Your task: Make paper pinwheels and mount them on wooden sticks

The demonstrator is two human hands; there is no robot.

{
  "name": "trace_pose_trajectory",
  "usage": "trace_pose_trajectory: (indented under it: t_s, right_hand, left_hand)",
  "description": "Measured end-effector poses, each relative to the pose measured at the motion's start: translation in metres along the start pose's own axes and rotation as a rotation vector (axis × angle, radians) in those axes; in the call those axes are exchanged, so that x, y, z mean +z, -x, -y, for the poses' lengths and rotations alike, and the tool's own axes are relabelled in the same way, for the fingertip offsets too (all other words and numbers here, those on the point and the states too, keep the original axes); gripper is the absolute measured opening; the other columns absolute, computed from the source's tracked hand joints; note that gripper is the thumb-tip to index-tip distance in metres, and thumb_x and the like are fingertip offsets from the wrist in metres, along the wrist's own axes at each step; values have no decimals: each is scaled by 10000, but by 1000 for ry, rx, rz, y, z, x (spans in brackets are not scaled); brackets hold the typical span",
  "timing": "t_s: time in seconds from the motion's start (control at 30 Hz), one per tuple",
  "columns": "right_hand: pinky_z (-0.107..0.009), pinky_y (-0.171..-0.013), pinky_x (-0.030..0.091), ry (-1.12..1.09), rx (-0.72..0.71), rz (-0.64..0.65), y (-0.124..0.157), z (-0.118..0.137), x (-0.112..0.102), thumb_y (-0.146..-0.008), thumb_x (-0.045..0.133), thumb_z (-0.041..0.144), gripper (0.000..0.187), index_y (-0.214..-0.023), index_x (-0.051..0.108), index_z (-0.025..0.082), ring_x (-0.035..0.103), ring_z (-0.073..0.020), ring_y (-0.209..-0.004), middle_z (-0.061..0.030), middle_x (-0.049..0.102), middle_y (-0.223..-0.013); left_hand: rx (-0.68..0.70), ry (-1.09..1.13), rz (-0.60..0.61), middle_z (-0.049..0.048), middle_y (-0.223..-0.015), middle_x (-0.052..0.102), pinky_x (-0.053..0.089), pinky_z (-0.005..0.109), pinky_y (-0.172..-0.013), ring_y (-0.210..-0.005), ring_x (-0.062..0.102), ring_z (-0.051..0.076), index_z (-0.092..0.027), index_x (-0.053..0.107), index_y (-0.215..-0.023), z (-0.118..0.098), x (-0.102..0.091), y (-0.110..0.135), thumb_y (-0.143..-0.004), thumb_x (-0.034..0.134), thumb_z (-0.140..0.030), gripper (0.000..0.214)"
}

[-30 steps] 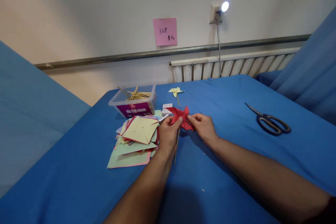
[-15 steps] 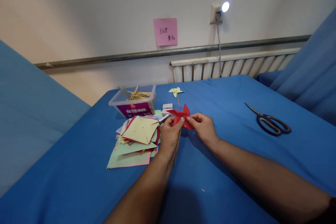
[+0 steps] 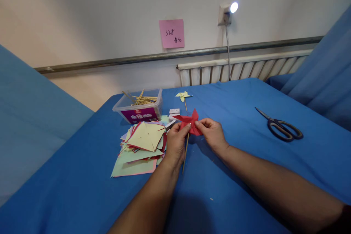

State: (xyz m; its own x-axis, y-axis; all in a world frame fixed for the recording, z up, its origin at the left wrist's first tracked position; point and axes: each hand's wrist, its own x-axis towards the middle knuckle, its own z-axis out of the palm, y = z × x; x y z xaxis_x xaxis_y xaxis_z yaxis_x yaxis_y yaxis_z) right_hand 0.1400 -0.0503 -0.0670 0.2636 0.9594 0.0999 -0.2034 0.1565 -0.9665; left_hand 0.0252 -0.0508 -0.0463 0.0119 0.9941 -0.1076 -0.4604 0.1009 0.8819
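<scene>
Between my two hands is a red paper pinwheel [image 3: 192, 123], held above the blue cloth. My left hand [image 3: 177, 140] pinches its left side, the thumb lying on the paper near the centre. From the right, my right hand [image 3: 212, 133] grips the pinwheel's edge between thumb and fingers. A thin wooden stick [image 3: 185, 155] slants down below the red paper, beside my left hand; the paper hides its upper end. Just left of my left hand lies a stack of cut paper squares [image 3: 146, 137], pale yellow on top.
A clear plastic box [image 3: 141, 113] of wooden sticks stands behind the paper stack. Small white boxes [image 3: 174, 111] sit beyond my left hand. A finished yellow pinwheel [image 3: 183, 97] lies farther back. Scissors [image 3: 282, 126] rest at the right. A wall and radiator [image 3: 214, 73] border the far side.
My left thumb has shifted slightly left on the red paper, and more of the stick shows below it. Both hands keep their hold; the view has moved slightly.
</scene>
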Motion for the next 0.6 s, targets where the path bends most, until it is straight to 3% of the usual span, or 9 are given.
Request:
trace_pose_trajectory:
  t_s: [0.23, 0.53, 0.6]
  right_hand:
    - [-256, -584, 445, -21, -22, 35, -1, -1, -3, -684, 729, 456, 292, -699, 645, 176, 549, -119, -582, 6, 636, -645]
    - [-254, -556, 417, 8, -10, 102, -1, -9, -1, -714, 702, 472, 309, -686, 612, 178, 512, -116, -549, 18, 593, -609]
    - [-273, -596, 451, 48, -52, 53, -1, -9, -2, -747, 675, 462, 287, -761, 627, 179, 550, -136, -603, 1, 618, -672]
  left_hand:
    - [-121, 34, 32, 15, -677, 675, 422, 216, -590, -567, 560, 96, -129, 673, -739, -7, 4, 4, -581, 808, -222, 227]
    - [-79, 94, -26, 34, -711, 705, 480, 252, -680, -623, 626, 124, -129, 677, -770, -8, 3, 1, -548, 825, -183, 272]
    - [-77, 92, -34, 38, -711, 709, 484, 256, -670, -612, 627, 125, -128, 675, -766, -8, 3, 1, -548, 829, -189, 274]
